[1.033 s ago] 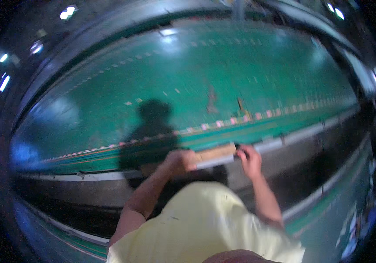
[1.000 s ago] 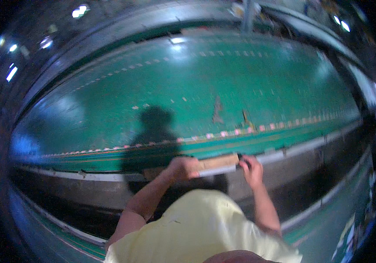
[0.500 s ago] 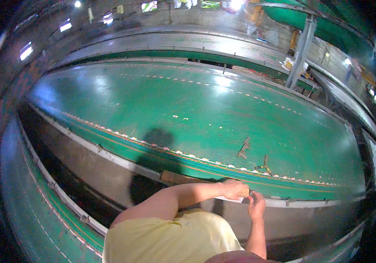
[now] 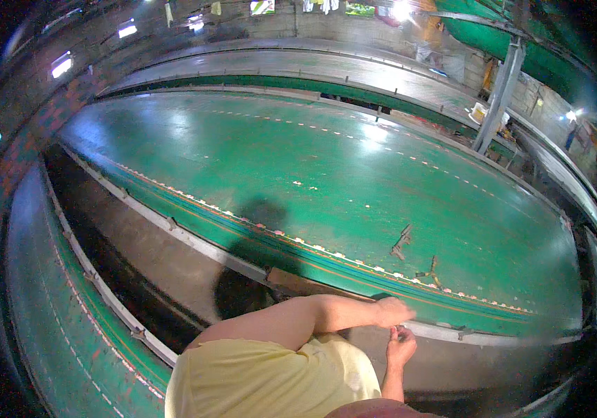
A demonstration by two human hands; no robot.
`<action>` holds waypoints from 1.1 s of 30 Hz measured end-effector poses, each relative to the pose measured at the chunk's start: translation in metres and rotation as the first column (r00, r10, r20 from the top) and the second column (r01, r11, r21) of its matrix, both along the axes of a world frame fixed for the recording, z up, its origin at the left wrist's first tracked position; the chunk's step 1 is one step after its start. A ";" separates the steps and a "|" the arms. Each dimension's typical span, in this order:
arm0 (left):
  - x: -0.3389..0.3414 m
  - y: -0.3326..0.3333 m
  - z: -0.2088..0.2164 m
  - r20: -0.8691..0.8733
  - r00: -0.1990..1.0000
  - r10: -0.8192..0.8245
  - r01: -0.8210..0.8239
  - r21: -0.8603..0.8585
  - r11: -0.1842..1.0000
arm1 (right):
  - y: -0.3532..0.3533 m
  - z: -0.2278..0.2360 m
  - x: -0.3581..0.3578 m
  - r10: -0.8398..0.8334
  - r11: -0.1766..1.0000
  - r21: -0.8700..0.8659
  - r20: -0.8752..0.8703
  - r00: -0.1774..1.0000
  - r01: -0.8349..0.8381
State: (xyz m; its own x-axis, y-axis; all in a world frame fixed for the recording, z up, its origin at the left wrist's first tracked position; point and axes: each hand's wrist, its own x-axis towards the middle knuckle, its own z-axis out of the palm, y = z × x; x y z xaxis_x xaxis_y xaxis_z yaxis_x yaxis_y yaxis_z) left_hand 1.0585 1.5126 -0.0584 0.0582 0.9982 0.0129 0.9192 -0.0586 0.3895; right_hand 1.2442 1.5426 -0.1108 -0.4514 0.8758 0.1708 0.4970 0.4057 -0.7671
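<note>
The left hand [image 4: 390, 311] lies spread, palm down, on the near edge of the long green counter [image 4: 326, 174]. Just below it, the right hand [image 4: 401, 342] pinches something too small to identify.

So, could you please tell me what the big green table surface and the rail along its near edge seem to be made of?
The green table surface looks like a smooth, glossy coated sheet, perhaps rubberised or painted: lamps glare off it, and worn brownish patches show. The rail appears to be dull grey metal, with small brackets along it. The left hand rests at that edge, the right hand just below.
</note>
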 end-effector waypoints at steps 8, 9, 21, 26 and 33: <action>0.004 0.001 -0.007 -0.061 0.998 -0.013 0.019 0.111 0.994 | -0.003 0.006 -0.011 -0.060 0.989 0.145 0.155 0.986 0.037; 0.007 0.001 -0.002 -0.071 0.997 -0.026 0.032 0.087 0.996 | -0.001 0.005 -0.010 -0.061 0.991 0.124 0.122 0.991 0.046; 0.007 -0.002 0.004 -0.110 0.993 -0.037 0.041 0.030 0.999 | -0.017 0.007 -0.015 -0.049 0.990 0.135 0.081 0.996 0.037; 0.007 -0.004 0.006 -0.100 0.994 -0.035 0.041 0.055 0.998 | 0.001 -0.015 -0.023 -0.151 0.875 -0.473 -0.052 0.987 0.108; 0.007 -0.005 0.004 -0.139 0.989 -0.045 0.052 0.047 0.998 | -0.003 -0.013 -0.009 0.040 0.999 -0.033 0.045 0.998 -0.038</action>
